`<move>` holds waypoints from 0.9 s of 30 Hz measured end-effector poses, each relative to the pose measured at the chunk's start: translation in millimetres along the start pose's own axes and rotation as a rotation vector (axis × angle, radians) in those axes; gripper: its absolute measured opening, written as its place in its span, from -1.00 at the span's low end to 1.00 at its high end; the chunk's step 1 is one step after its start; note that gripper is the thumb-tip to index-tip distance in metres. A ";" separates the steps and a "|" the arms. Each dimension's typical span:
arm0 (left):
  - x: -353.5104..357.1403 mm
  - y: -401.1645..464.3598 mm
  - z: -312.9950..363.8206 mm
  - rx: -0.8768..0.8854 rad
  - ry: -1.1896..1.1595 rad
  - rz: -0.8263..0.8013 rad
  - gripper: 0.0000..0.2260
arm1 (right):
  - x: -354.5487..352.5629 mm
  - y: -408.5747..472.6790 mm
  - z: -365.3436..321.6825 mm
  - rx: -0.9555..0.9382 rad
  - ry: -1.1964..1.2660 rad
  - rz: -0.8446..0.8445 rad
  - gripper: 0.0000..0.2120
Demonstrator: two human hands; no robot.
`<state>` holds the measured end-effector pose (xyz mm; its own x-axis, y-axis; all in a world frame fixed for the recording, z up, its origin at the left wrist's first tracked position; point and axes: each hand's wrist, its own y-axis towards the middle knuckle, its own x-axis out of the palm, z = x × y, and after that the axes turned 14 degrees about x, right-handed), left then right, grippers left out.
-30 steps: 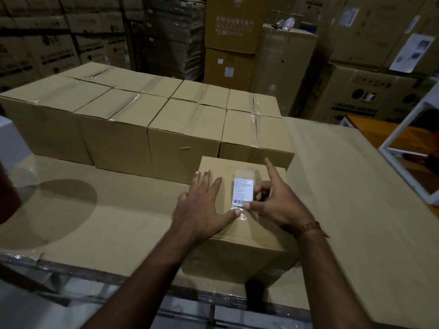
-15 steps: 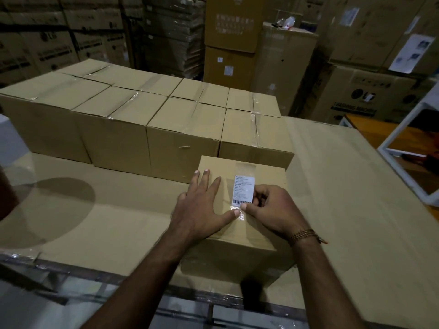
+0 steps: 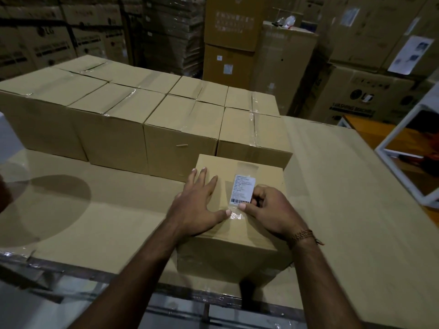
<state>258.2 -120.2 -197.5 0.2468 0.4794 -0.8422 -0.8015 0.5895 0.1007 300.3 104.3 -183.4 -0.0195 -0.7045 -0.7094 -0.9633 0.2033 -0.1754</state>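
The cardboard box (image 3: 268,172) sat near the tabletop's (image 3: 344,186) near edge, against a row of sealed boxes (image 3: 154,119). The left hand (image 3: 197,210) lay flat on its top, grip spread. The right hand (image 3: 270,210), grip curled, pinched the white label (image 3: 243,189) at its near right corner.

Matt brown cardboard, that's the box (image 3: 237,255) under the left fingers (image 3: 202,180), dull all over. Beside the right fingers (image 3: 259,196), the label (image 3: 243,189) is white paper, printed black. Just below them, clear tape (image 3: 235,216) gleams, glossy film. Beyond the fingers, matt cardboard boxes (image 3: 180,129) under shiny tape; the surface (image 3: 107,222) is matt cardboard too.
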 end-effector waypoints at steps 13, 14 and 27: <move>0.7 0.3 0.3 -0.018 0.018 -0.019 -0.06 | -3.8 -2.0 3.8 -0.009 0.072 -0.073 -0.68; 0.9 0.3 0.2 -0.019 0.016 -0.020 -0.06 | -3.6 -2.6 3.8 -0.013 0.075 -0.070 -0.68; -0.1 -0.3 0.2 -0.016 0.018 -0.026 0.00 | 1.3 -1.4 4.4 -0.053 0.014 0.007 -0.73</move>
<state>258.5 -120.3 -197.3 0.2575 0.4521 -0.8540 -0.8037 0.5909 0.0705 302.8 106.1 -187.1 -0.0300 -0.7129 -0.7006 -0.9760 0.1722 -0.1335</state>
